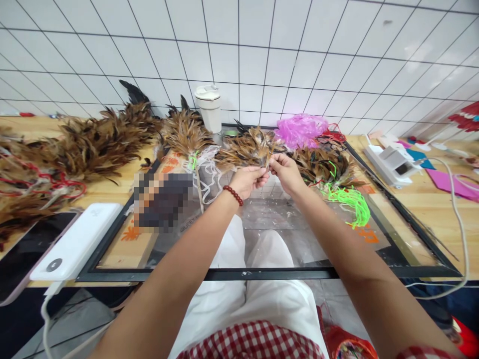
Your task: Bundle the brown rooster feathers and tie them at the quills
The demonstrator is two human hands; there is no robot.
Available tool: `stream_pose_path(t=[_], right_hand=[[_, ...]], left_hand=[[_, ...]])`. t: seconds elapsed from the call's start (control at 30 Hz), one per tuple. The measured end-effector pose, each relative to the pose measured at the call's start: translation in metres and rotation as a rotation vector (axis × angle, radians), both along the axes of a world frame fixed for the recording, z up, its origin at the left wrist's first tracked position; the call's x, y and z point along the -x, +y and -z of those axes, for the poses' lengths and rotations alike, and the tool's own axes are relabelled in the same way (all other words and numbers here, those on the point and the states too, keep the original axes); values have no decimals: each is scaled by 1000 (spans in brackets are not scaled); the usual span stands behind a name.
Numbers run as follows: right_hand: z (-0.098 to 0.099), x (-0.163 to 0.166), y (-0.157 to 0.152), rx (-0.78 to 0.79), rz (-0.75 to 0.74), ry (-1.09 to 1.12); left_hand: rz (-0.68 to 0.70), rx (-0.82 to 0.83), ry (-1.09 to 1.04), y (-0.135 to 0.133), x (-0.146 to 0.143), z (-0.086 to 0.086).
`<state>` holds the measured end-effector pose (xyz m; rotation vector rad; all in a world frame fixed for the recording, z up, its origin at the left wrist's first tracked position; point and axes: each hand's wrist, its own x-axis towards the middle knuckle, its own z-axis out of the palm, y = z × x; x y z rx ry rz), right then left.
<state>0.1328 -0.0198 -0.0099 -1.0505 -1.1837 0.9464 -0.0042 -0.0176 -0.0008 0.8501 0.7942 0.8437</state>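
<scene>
My left hand [248, 182], a dark red bead bracelet on its wrist, is closed in a pinch. Its fingertips meet those of my right hand [287, 173], also pinched. A small brown feather [268, 158] seems to stand up from between the fingertips, its lower end hidden by them. Directly behind both hands lies a bunch of brown feathers [247, 147]. To the right, beyond my right wrist, is another brown feather bunch [322, 164], with bright green strings [352, 202] trailing from it. White strips [207, 172] lie left of my left hand.
A black-framed glass panel [269, 273] covers the work surface. Around it are a white cup [208, 107], pink plastic bag [301, 129], more feather bunches [101, 142], a power bank [77, 242], a phone [35, 252] and a power strip [389, 162] with a looping cable [458, 214].
</scene>
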Motion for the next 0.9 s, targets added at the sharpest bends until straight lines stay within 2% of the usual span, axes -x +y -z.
stream_pose_path(t=[0.1, 0.2, 0.27, 0.33, 0.43, 0.5, 0.63, 0.77, 0.9], right_hand=[[2, 1, 1, 8, -19, 38], [2, -2, 2, 82, -35, 136], [-1, -6, -1, 188, -132, 217], [-5, -9, -4, 294, -303, 268], [-10, -11, -9, 345, -464, 279], [-10, -11, -9, 331, -445, 268], [-3, -8, -4, 287, -249, 261], [3, -5, -2, 199, -119, 155], [1, -2, -2, 150, -64, 67]], left_hand=[[66, -14, 17, 0, 0, 1], [61, -40, 12, -1, 0, 0], [41, -43, -10, -1, 1, -2], [44, -22, -26, -1, 2, -4], [105, 23, -24, -1, 4, -5], [165, 30, -13, 0, 5, -5], [210, 6, -20, 0, 5, -2], [186, -27, 1, -2, 2, -1], [107, -104, 99, -6, -2, -2]])
